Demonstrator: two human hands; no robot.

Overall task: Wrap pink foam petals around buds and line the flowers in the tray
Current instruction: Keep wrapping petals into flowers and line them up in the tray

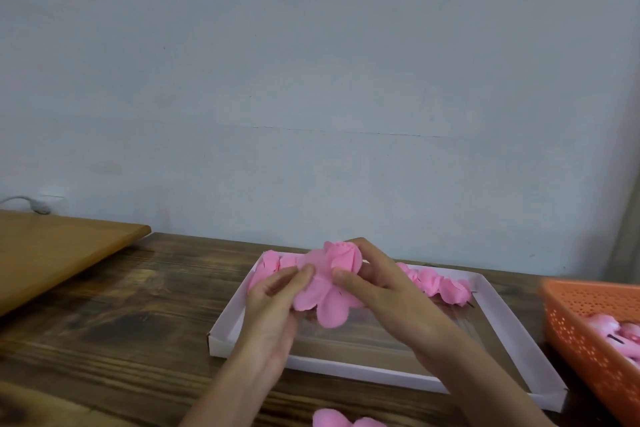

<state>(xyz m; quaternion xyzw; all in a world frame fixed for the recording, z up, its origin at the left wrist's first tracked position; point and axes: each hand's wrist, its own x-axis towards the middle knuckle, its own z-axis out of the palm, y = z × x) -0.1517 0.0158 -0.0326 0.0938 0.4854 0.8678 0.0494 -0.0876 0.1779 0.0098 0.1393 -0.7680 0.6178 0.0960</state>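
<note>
a: where is the flower that is in work?
b: it is in the air above the far part of the white tray (381, 373), between the two hands. the bud (343, 255) is at the top, and the pink foam petal piece (325, 302) hangs under it with its lobes spread downward.
a: and the hands, how are they?
b: the left hand (273, 291) has bent fingers and pinches the left side of the petal piece between thumb and fingertips. the right hand (377, 284) is curled around the work too: its fingers go behind the bud, and its thumb presses on the front of the petal piece.
a: what lies in the tray?
b: a row of pink flowers (436, 282) along the far wall, partly hidden by the hands.
a: what else is there?
b: the tray sits on a dark wooden table (138, 305). at the right edge is an orange basket (588, 333) with pink pieces (620, 333) inside; which kind, i cannot tell. one loose pink foam piece (343, 421) lies in front of the tray, at the bottom edge of the view. a lighter wooden board (52, 253) is at the left.
</note>
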